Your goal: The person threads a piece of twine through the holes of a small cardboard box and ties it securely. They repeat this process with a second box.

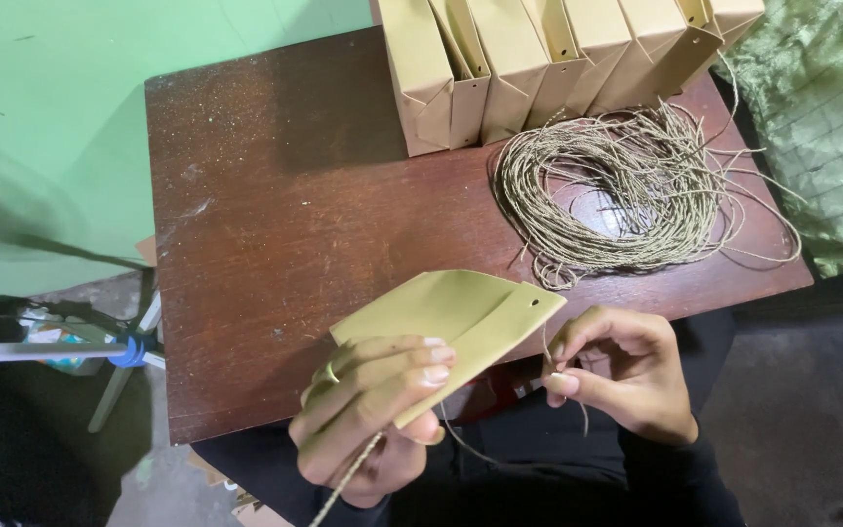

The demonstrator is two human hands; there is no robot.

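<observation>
Holding flat olive paper bag (461, 317) up in left hand (373, 420), long side tilting toward right hand (622, 376), pinching thin cord (548, 353) just below bag's punched corner, over brown table (275, 215).

A flat olive paper bag (456, 317) is held over the table's near edge; tan paper bags (558, 59) are lined upright at the far edge.
</observation>
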